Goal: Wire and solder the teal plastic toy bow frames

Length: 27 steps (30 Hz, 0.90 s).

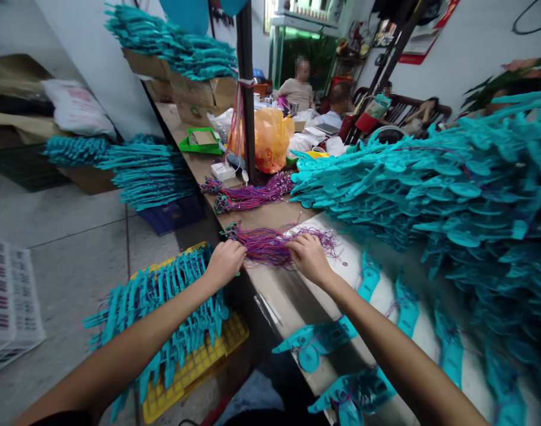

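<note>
A loose bundle of thin red, blue and purple wires [270, 245] lies across the table edge, with small green ends on its left side. My left hand [227, 263] is closed at those ends, fingertips pinched together, and a bit of green shows just below them. Over the right part of the bundle, my right hand [310, 257] is also closed, thumb and fingers pinching wires. Exactly how many strands each hand grips is hidden. Flat turquoise plastic parts [317, 340] with wires on them lie on the table beneath my right forearm.
Turquoise parts are piled high on the right [385, 177]. More wire bundles [252, 195] lie behind, near a dark post [246, 89]. Below left stands a yellow crate [235, 334] of turquoise parts; a white basket [13, 302] is farther left. People sit in the background.
</note>
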### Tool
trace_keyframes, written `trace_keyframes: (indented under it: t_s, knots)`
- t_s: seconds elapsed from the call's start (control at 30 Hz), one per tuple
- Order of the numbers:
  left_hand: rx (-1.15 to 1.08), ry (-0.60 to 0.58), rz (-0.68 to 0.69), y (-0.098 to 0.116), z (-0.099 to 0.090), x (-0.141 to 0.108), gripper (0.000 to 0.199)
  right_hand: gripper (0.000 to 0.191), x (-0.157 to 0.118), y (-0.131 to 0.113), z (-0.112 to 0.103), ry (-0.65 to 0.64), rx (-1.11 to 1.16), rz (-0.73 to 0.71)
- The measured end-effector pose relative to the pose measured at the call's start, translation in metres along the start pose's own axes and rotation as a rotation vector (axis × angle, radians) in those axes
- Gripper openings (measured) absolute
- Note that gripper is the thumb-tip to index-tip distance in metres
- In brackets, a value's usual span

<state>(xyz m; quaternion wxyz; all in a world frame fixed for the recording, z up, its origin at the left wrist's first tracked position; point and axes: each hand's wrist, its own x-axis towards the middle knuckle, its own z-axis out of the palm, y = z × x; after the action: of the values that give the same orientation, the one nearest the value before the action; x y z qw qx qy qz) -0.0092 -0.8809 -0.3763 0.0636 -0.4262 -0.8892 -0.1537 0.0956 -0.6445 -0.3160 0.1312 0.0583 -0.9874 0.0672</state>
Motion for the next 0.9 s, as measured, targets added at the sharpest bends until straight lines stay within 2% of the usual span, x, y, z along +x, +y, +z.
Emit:
trace_keyframes:
  t_s: [0.1,0.17,0.27,0.4,0.5,0.63,0.67,0.77,0.9]
  knots:
    - [-0.101,0.065,-0.039,-0.012,-0.018,0.008,0.028,0.023,0.005,0.004,0.001,0.001,0.041,0.047]
    - [-0.197,0.062,-0.083,-0.021,-0.032,0.019,0.027,0.023,0.012,0.007,0.000,0.004,0.072,0.078]
    - [-0.405,-0.039,-0.115,-0.029,-0.046,0.040,0.024,0.024,0.026,0.007,0.001,0.005,0.105,0.116]
    - [-0.745,-0.230,-0.076,-0.032,-0.055,0.062,0.031,0.023,0.042,0.004,0.004,-0.026,0.100,0.124]
    - [-0.822,-0.295,-0.024,-0.031,-0.071,0.076,0.037,0.025,0.050,0.004,0.007,-0.006,0.105,0.129]
    - [-0.923,-0.261,0.019,-0.018,-0.106,0.102,0.037,0.049,0.063,0.011,0.009,0.109,0.245,0.077]
    - [-0.964,-0.246,0.030,-0.012,-0.114,0.110,0.038,0.049,0.068,0.014,0.008,0.116,0.315,0.081]
    - [-1.038,-0.178,0.052,0.006,-0.133,0.130,0.031,0.024,0.080,0.030,0.002,0.099,0.481,0.220]
    - [-1.151,-0.009,-0.071,0.015,-0.151,0.143,0.016,0.021,0.076,0.066,-0.019,0.097,0.498,0.364]
